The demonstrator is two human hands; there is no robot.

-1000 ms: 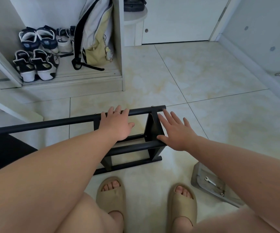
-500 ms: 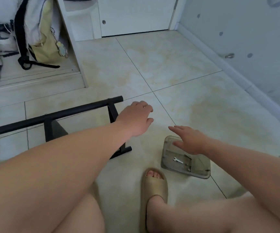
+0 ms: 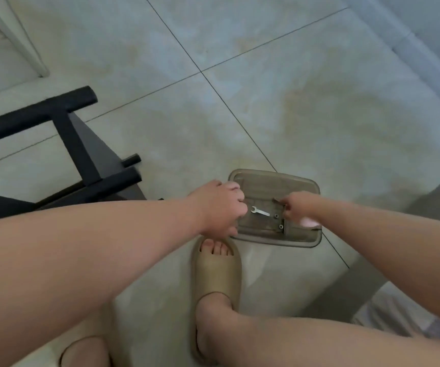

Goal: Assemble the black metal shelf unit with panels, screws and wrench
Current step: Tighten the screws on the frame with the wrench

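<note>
A clear plastic tray [image 3: 293,241] lies on the tiled floor in front of my feet. Inside it are a small silver wrench [image 3: 260,211] and two dark nuts [image 3: 278,221]. My left hand [image 3: 219,207] curls its fingers over the tray's left rim. Over the right side of the tray, my right hand [image 3: 297,209] pinches a small dark screw [image 3: 276,200] at its fingertips. The black metal shelf frame [image 3: 76,144] lies on the floor to the left, apart from both hands.
My sandalled right foot [image 3: 216,274] stands just below the tray and touches its near edge. The left sandal [image 3: 84,352] is at the bottom. A white cabinet edge [image 3: 23,38] is top left, a wall baseboard [image 3: 425,56] top right, and a grey object [image 3: 372,284] lower right.
My view swung down and right from the frame to the tray. Both hands left the shelf frame and came down onto the tray; the right hand now pinches a screw.
</note>
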